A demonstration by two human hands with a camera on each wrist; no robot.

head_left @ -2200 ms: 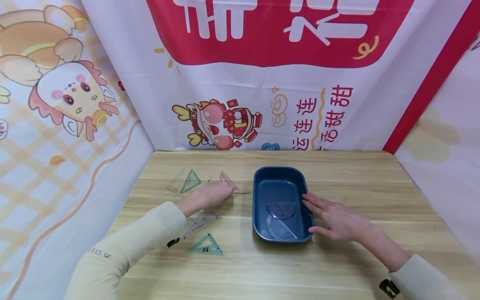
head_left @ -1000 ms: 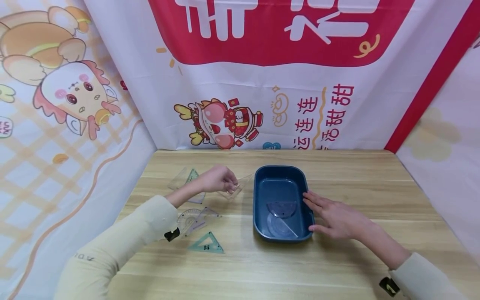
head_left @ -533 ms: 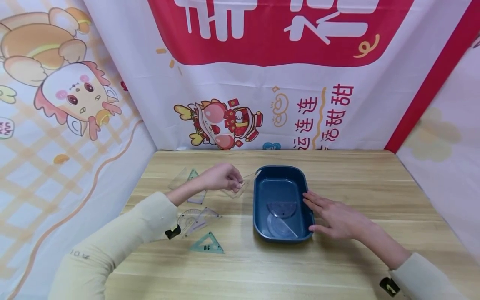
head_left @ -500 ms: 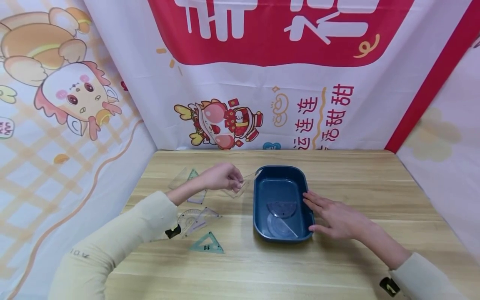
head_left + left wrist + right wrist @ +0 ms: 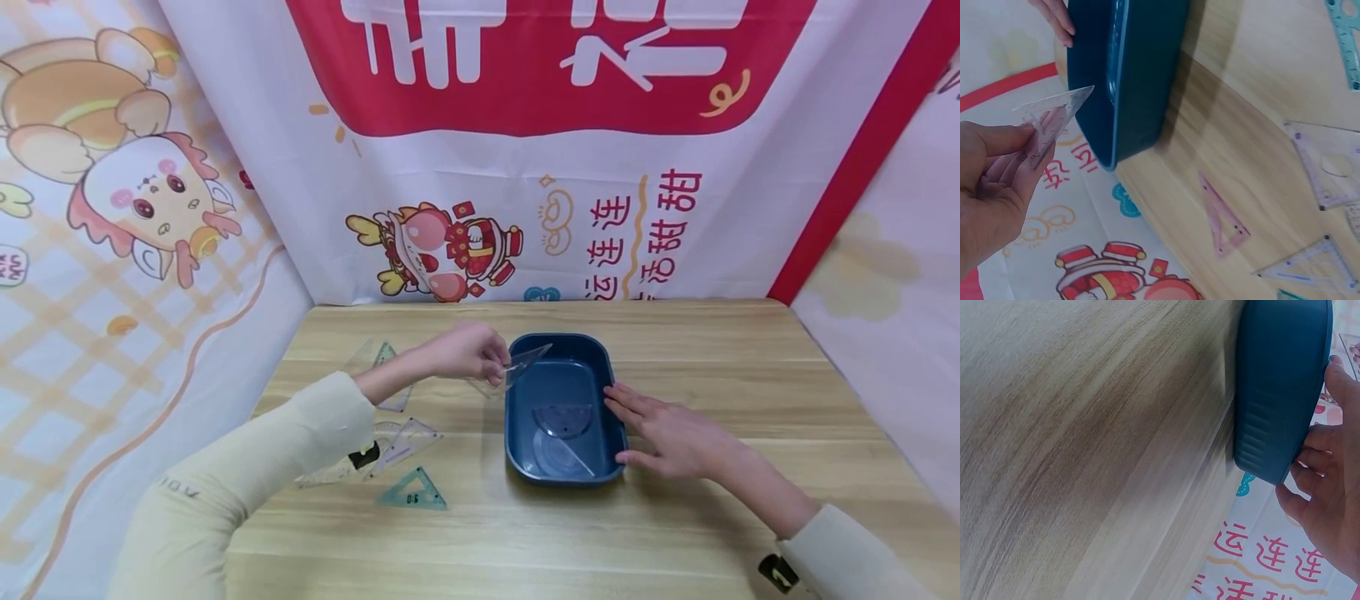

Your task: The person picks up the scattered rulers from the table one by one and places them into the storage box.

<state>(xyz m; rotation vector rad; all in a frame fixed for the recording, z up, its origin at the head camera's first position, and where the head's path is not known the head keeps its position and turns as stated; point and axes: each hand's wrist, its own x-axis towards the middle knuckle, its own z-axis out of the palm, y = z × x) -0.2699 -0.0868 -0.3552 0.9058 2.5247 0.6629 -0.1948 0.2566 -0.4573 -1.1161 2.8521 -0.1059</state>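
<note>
Over the left rim of the dark blue, rounded-rectangular plastic tray (image 5: 567, 375), the left hand (image 5: 468, 350) pinches a clear plastic triangle (image 5: 528, 362) between thumb and fingers, its pointed tip reaching above the tray's inside. Across from it, the right hand (image 5: 673, 437) rests its extended fingers and thumb against the tray's right edge, while two see-through semicircular protractors (image 5: 564, 421) lie inside, towards the person. On the wood-grained surface (image 5: 705, 350) left of the tray, I see a teal plastic triangle (image 5: 429, 500), a purple-marked clear triangle (image 5: 396, 451) and a pink plastic triangle (image 5: 1211, 209).
</note>
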